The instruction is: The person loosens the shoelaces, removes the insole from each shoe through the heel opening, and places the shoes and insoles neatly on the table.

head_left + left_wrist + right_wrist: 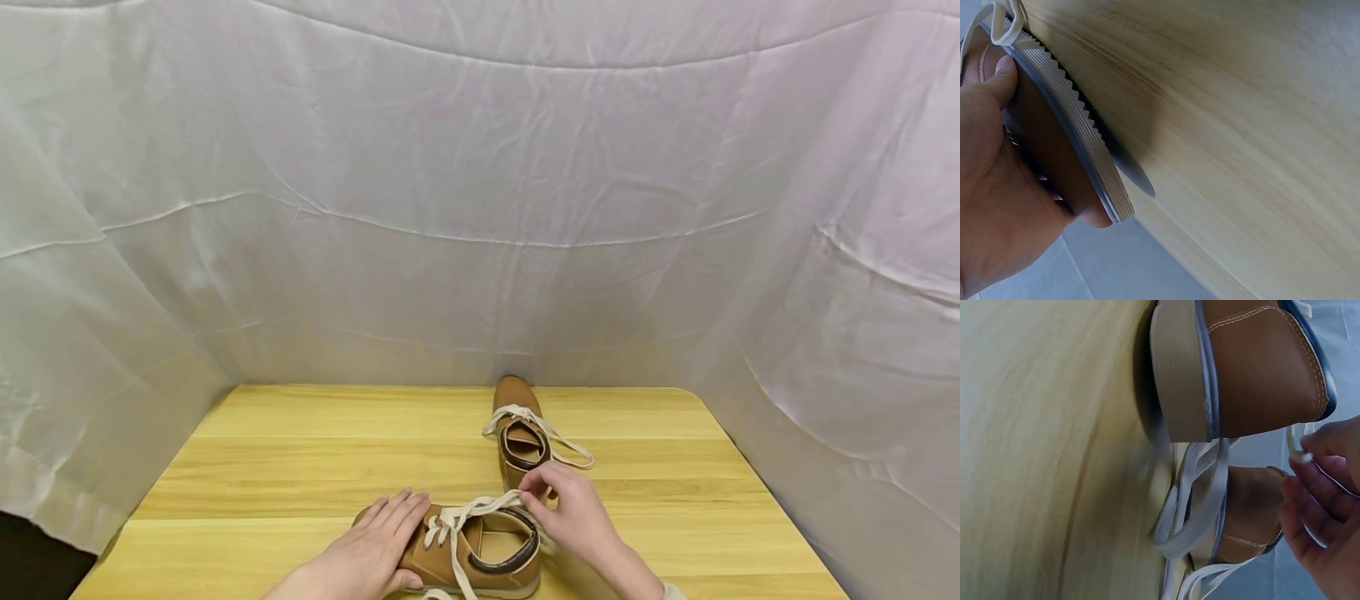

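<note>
A brown lace-up shoe [442,567] lies crosswise at the near side of the table, toe to the left. My left hand [371,542] holds its toe, fingers across the top and thumb on the near side. In the left wrist view the thumb [1005,78] presses the leather above the ridged sole [1079,119]. My right hand [573,512] pinches a cream shoelace [491,502], drawn across the shoe's opening toward the heel. The lace's other end hangs down the near side. In the right wrist view the pinched lace [1297,447] shows at the thumb and fingertips.
A second brown shoe [512,393] stands behind the first, toe to the back, with its loose lace [573,454] trailing right onto the table. The wooden table [300,467] ends at a grey-white cloth [420,292] hung at the back and both sides.
</note>
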A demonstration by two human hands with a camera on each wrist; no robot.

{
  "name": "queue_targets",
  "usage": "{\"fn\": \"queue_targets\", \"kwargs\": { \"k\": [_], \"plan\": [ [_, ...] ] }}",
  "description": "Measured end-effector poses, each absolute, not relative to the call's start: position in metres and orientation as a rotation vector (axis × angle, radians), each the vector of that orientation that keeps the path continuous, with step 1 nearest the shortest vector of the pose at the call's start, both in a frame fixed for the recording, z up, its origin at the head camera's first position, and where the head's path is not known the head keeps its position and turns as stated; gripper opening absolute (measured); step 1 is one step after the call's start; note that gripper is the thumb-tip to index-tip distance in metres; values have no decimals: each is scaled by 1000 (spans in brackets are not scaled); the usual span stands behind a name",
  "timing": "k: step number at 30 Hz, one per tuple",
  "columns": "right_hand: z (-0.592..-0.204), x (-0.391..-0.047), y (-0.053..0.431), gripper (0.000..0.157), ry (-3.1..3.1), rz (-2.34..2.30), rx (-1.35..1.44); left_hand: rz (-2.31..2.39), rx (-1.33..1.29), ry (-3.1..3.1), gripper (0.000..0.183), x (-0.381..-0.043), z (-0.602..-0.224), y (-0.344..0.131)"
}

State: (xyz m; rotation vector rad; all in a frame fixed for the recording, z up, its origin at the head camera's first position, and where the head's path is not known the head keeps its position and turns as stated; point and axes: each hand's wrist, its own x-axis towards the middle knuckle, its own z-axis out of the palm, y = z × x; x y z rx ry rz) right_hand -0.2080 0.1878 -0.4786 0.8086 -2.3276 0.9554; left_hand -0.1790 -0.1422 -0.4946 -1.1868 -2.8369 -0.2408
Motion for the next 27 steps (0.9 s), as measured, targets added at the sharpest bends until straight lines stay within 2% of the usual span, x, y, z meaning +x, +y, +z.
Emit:
{"fn": "queue_targets", "kwargs": {
  "k": [6,27],
  "plan": [
    [-480,-209,187,22,-2345,978,835,-213,-1192,-2795,94,-179,-496,-142],
    [-469,-204,154,27,-2182,975,1112,-262,-1188,-2828,95,-179,-494,-143]
  ]
}}
